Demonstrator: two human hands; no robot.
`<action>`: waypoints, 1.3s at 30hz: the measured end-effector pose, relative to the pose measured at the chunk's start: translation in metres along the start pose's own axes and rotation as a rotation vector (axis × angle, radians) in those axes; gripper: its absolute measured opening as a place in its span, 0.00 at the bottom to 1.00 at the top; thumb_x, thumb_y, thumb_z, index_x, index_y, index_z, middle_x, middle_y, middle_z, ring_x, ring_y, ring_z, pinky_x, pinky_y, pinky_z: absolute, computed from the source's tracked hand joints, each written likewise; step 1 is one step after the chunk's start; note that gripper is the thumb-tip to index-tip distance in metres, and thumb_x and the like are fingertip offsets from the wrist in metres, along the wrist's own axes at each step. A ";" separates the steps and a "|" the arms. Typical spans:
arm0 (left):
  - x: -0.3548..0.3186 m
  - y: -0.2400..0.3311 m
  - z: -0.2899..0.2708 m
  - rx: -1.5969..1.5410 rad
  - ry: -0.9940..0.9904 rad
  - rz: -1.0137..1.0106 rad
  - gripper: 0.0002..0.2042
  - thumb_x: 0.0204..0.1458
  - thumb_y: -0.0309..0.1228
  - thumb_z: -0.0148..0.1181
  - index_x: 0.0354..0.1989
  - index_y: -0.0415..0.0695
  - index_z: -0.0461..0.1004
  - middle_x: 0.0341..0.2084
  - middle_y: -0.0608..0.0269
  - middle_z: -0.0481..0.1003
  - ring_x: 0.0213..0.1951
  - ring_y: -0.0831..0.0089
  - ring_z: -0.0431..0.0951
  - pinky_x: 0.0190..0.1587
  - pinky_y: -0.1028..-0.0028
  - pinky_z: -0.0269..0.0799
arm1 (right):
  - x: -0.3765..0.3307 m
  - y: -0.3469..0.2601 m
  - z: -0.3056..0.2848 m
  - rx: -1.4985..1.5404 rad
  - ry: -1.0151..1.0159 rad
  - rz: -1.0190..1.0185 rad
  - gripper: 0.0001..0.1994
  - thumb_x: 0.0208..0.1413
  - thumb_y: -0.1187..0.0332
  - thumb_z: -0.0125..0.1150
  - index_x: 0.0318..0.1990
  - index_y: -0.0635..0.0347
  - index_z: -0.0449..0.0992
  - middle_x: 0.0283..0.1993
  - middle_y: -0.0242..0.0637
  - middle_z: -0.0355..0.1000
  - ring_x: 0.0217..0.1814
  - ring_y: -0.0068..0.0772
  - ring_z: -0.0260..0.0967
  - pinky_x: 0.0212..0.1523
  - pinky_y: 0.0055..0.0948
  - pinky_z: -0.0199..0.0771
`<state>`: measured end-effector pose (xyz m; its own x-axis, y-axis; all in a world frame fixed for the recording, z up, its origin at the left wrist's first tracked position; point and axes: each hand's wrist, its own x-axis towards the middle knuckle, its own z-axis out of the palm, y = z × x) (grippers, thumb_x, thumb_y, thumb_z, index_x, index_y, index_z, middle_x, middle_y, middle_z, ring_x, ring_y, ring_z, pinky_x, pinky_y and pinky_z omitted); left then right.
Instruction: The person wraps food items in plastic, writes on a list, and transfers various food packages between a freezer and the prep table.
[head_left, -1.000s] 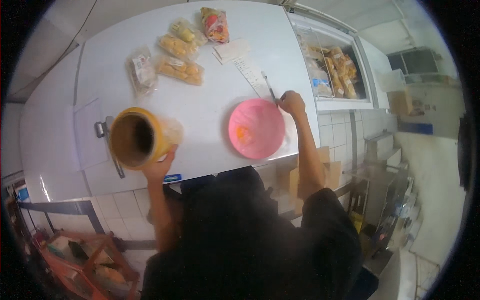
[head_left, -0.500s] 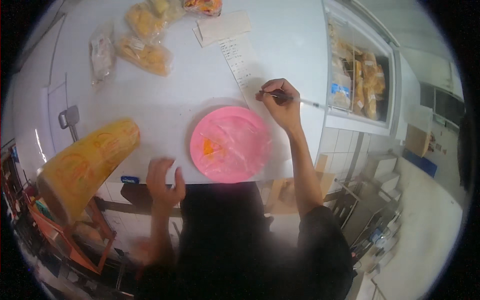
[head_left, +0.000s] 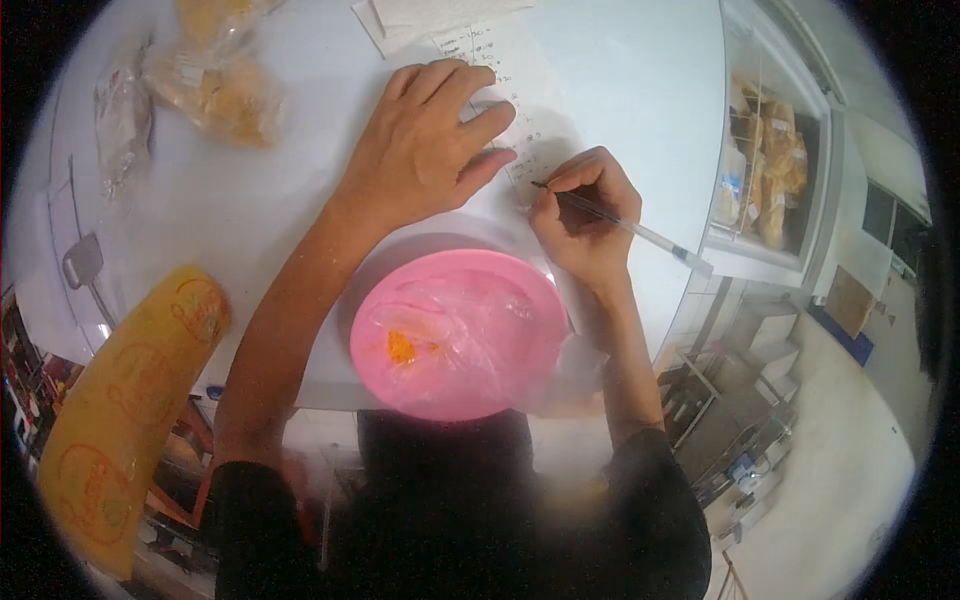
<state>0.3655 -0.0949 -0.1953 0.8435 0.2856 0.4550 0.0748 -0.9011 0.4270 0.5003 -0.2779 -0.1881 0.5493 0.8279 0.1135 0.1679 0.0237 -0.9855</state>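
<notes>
A pen with a clear barrel is in my right hand, its tip at the lower part of a long handwritten paper strip. My left hand reaches over the strip's left edge, fingers bent and apart, holding nothing. Whether its fingertips press on the paper I cannot tell. Below both hands stands a round pink plate near the table's front edge. On the plate lies a crumpled clear plastic bag with a small orange-yellow heap in it.
Several plastic bags of yellowish food lie at the far left, beside a pale bag. A large yellow printed roll and a metal spatula are at the left. Folded paper lies at the back. An open-topped case holds bagged goods at right.
My left hand has come up from the table's front edge to the paper strip. The pen tip now sits at the paper. The whole view has shifted closer to the table.
</notes>
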 end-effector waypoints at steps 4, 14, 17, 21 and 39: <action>0.002 0.000 -0.005 -0.006 -0.004 -0.001 0.17 0.49 0.40 0.74 0.45 0.49 0.81 0.53 0.58 0.75 0.56 0.58 0.73 0.56 0.57 0.67 | -0.005 -0.004 0.008 -0.149 0.044 -0.025 0.08 0.49 0.85 0.65 0.32 0.64 0.72 0.33 0.34 0.71 0.32 0.20 0.70 0.34 0.21 0.72; 0.001 0.001 -0.004 0.006 0.003 -0.010 0.17 0.48 0.39 0.75 0.46 0.50 0.81 0.53 0.60 0.75 0.55 0.58 0.73 0.56 0.57 0.68 | -0.003 0.006 0.011 -0.281 0.074 -0.143 0.09 0.42 0.82 0.67 0.26 0.59 0.73 0.28 0.34 0.70 0.26 0.26 0.69 0.29 0.23 0.72; 0.002 0.002 -0.003 0.006 -0.003 -0.011 0.17 0.48 0.39 0.75 0.46 0.50 0.81 0.53 0.60 0.75 0.55 0.58 0.73 0.56 0.57 0.68 | -0.003 0.004 0.008 -0.315 0.062 -0.128 0.08 0.42 0.81 0.67 0.25 0.59 0.73 0.27 0.35 0.70 0.26 0.28 0.69 0.28 0.24 0.72; 0.003 0.003 -0.002 0.000 -0.008 -0.006 0.17 0.48 0.39 0.75 0.46 0.50 0.81 0.53 0.60 0.75 0.55 0.58 0.73 0.56 0.57 0.68 | -0.004 0.009 0.011 -0.295 0.094 -0.159 0.08 0.42 0.81 0.67 0.25 0.59 0.72 0.26 0.35 0.69 0.26 0.29 0.69 0.28 0.25 0.72; 0.003 0.003 0.000 0.009 0.007 -0.010 0.18 0.47 0.39 0.75 0.45 0.51 0.81 0.53 0.60 0.75 0.56 0.58 0.73 0.57 0.57 0.68 | -0.006 0.005 0.008 -0.253 0.098 -0.109 0.10 0.46 0.85 0.65 0.26 0.62 0.69 0.29 0.34 0.71 0.29 0.21 0.69 0.32 0.21 0.71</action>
<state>0.3680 -0.0963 -0.1930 0.8390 0.2968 0.4561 0.0880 -0.9012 0.4244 0.4913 -0.2781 -0.1951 0.5915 0.7696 0.2407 0.4225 -0.0415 -0.9054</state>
